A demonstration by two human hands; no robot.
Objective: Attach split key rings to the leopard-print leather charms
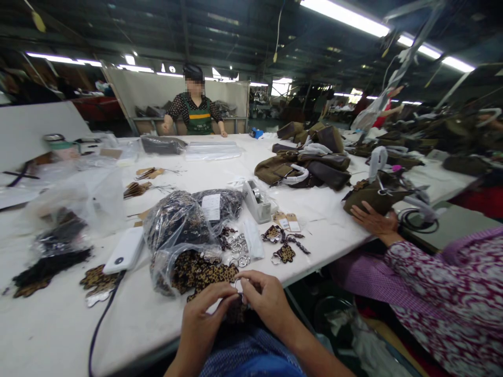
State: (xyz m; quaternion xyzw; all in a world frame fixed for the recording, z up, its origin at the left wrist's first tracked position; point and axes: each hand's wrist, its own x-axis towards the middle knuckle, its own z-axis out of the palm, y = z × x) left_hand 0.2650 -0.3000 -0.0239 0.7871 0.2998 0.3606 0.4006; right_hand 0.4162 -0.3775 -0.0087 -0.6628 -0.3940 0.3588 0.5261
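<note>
At the table's front edge, my left hand and my right hand meet, fingertips pinched on a small silver key ring. Something leopard-patterned hangs just below my fingers, partly hidden by them. Right beyond my hands, leopard-print pieces spill from a clear plastic bag. Several loose metal key rings lie beside that bag. Farther right are finished-looking leopard-print charms with a dark beaded strap.
A grey tape dispenser stands behind the rings. On the left are a white power bank with a black cable and a bag of black pieces. A co-worker's hand rests on an olive handbag. Another person stands across the table.
</note>
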